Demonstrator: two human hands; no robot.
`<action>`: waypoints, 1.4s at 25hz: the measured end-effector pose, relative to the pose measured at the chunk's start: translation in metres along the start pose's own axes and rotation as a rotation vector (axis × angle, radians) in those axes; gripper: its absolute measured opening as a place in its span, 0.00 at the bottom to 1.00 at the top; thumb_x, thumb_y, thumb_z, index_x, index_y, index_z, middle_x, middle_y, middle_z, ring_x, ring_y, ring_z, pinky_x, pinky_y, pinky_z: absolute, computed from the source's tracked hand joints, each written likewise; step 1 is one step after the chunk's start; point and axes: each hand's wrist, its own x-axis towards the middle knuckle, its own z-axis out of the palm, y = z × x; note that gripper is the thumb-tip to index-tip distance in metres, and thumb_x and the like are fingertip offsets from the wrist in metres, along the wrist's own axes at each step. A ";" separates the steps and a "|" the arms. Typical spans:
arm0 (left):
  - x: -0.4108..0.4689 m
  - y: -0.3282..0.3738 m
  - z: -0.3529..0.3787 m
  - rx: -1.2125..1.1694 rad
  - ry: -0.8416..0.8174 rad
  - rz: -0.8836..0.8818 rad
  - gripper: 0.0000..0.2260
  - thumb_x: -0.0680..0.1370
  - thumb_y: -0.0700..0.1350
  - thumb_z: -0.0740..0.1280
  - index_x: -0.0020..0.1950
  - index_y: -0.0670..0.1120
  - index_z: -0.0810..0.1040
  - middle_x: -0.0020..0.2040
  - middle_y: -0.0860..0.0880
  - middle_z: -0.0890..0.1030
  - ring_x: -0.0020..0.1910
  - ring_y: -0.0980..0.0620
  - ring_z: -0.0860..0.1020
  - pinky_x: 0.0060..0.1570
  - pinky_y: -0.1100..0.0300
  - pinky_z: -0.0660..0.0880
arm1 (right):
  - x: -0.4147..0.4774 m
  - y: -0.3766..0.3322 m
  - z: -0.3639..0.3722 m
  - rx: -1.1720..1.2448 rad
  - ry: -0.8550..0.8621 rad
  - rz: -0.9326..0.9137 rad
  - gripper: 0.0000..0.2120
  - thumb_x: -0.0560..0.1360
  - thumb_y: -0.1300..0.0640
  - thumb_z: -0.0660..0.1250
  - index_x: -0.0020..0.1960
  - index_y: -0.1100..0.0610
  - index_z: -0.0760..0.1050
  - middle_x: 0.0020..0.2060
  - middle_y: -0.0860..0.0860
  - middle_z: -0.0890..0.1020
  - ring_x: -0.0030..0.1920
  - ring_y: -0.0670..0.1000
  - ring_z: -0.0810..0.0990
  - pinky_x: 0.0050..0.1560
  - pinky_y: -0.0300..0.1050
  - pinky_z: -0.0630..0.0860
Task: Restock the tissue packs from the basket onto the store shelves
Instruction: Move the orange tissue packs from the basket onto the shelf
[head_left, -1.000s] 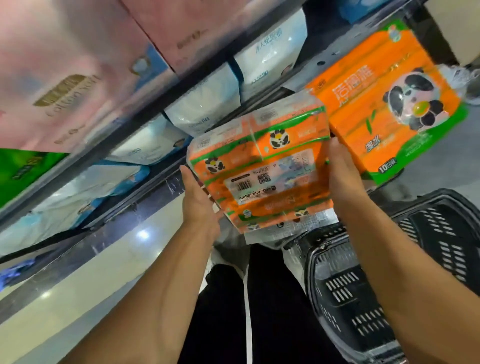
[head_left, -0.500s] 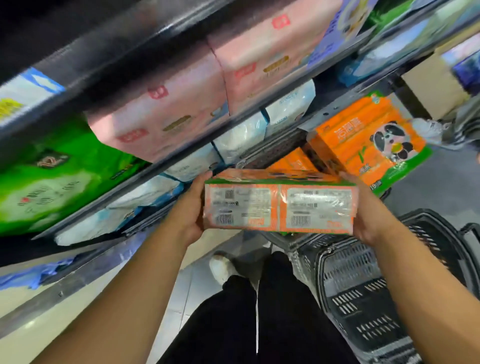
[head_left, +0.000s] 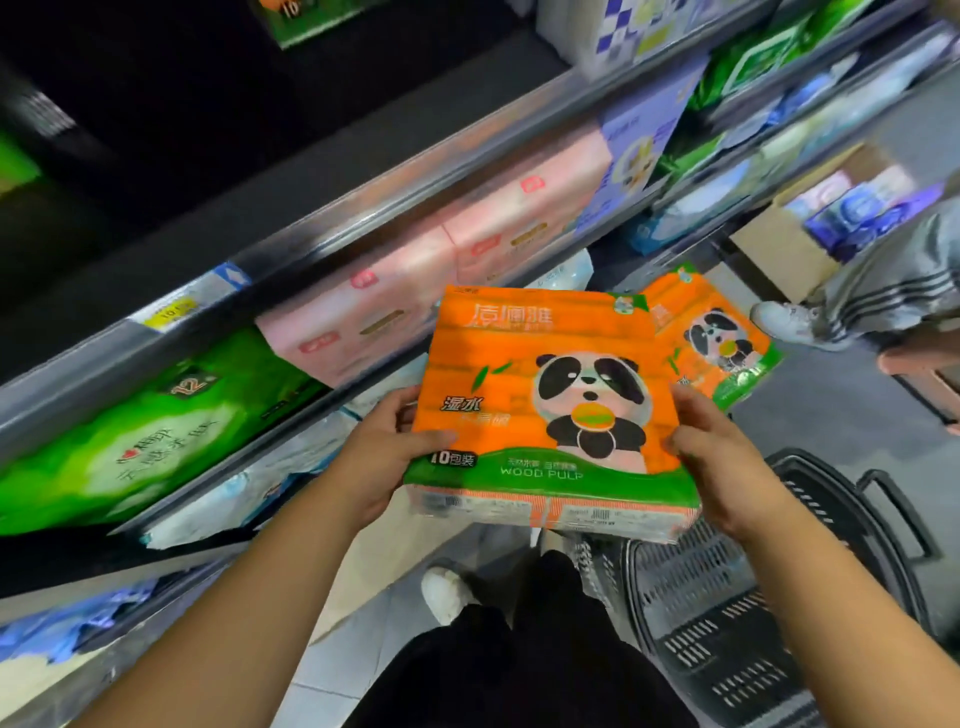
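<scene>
**Above the basket, an orange pack gripped at both sides**

Just over the black basket (head_left: 727, 623), which stood beside the person's legs, the left hand (head_left: 384, 447) and right hand (head_left: 722, 457) each clasped one side of the orange tissue pack (head_left: 545, 405), fingers wrapped round its edges (neither hand was slack). The pack hung in the air, panda face up, short of the shelves. Its likely home was beside the matching orange pack (head_left: 722, 343) just behind it, low by the shelving. Keeping both grips until the bottom edge rested there, face outward, seemed wisest. Farther up sat pink packs (head_left: 415, 301).
</scene>
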 end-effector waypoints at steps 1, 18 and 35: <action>-0.007 0.006 0.003 0.015 0.002 0.039 0.28 0.66 0.33 0.73 0.64 0.48 0.72 0.55 0.45 0.81 0.52 0.46 0.81 0.47 0.53 0.80 | -0.007 -0.005 0.001 -0.027 0.030 -0.043 0.24 0.74 0.75 0.56 0.64 0.56 0.71 0.50 0.56 0.82 0.42 0.52 0.84 0.36 0.44 0.81; -0.083 0.135 -0.029 -0.004 0.142 0.520 0.24 0.64 0.41 0.74 0.56 0.54 0.71 0.50 0.52 0.82 0.45 0.58 0.82 0.42 0.60 0.80 | -0.033 -0.128 0.095 -0.231 -0.016 -0.564 0.34 0.65 0.56 0.75 0.68 0.49 0.67 0.60 0.46 0.80 0.57 0.47 0.81 0.48 0.40 0.80; 0.021 0.203 -0.046 0.193 0.541 0.572 0.30 0.67 0.46 0.79 0.63 0.58 0.70 0.53 0.58 0.82 0.53 0.54 0.81 0.57 0.46 0.77 | 0.132 -0.228 0.147 -0.643 -0.363 -0.532 0.44 0.67 0.63 0.77 0.73 0.41 0.57 0.60 0.43 0.79 0.58 0.47 0.80 0.59 0.51 0.77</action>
